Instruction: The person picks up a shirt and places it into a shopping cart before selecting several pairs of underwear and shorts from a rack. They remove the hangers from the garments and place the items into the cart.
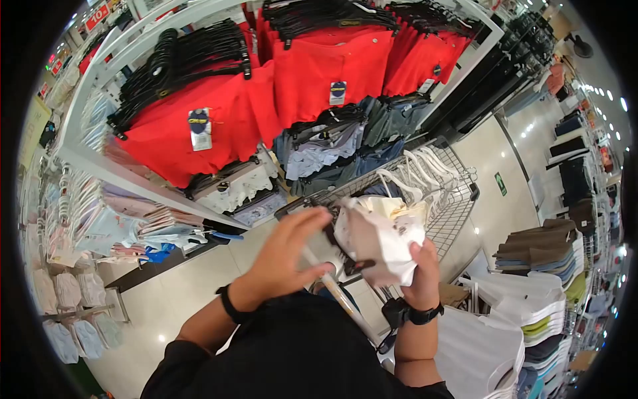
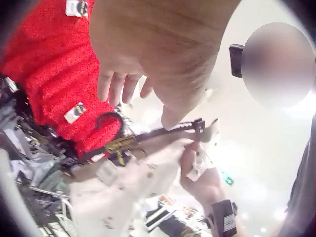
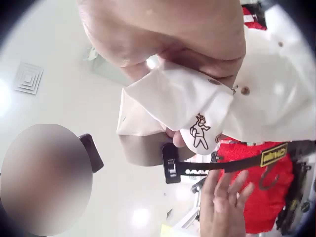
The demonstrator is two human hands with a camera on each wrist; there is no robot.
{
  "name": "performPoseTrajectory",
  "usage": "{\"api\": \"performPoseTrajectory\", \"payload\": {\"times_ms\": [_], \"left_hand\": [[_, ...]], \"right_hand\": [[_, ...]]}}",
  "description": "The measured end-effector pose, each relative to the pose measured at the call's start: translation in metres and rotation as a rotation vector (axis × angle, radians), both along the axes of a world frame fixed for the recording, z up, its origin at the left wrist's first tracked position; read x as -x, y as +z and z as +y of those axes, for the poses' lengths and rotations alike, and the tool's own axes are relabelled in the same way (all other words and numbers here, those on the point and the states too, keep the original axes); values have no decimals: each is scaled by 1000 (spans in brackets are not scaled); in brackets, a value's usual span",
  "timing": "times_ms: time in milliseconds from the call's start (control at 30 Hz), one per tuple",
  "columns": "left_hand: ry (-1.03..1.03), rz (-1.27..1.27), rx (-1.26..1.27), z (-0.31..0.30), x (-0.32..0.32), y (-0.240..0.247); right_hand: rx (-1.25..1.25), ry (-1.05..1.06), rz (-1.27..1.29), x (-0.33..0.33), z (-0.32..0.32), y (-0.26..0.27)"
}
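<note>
The garment is white with a dark line-drawn figure; black hanger, yellow lettering; bright red clothes.

Around me, ceiling lamps are glaring near three o'clock of the head view; the floor is glinting, the left hand is slightly blurring, dark edges are curving.

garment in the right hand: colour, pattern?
The garment is white, with a dark-outlined figure on it; best seen in the right wrist view.

A red sign is displaying the number 10, while lettering on a black hanger's yellow label is proving too blurred to read.
</note>
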State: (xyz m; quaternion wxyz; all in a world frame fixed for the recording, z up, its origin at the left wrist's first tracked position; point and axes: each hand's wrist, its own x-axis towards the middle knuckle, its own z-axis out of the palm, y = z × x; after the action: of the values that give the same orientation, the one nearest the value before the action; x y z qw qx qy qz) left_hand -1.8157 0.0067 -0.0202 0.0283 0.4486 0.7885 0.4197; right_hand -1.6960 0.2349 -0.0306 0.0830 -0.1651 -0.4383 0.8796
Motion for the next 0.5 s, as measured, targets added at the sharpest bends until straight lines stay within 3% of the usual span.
{"api": "performPoseTrajectory", "payload": {"times_ms": [67, 167, 200, 300, 400, 500], "left_hand": [[-112, 82, -52, 6, -8, 14], [-104, 123, -152, -7, -17, -14], [32, 71, -220, -9, -18, -12], [17, 61, -207, -30, -9, -15], [-10, 100, -240, -37, -14, -5], [-48, 51, -275, -40, -15, 0]], "right_hand": [[21, 46, -18, 4, -22, 7], [53, 81, -41, 2, -40, 4], [69, 93, -44, 2, -43, 1], [-17, 179, -46, 0, -44, -4], [-614, 275, -305, 4, -51, 4], [-1484, -197, -14, 11, -66, 30]]}}
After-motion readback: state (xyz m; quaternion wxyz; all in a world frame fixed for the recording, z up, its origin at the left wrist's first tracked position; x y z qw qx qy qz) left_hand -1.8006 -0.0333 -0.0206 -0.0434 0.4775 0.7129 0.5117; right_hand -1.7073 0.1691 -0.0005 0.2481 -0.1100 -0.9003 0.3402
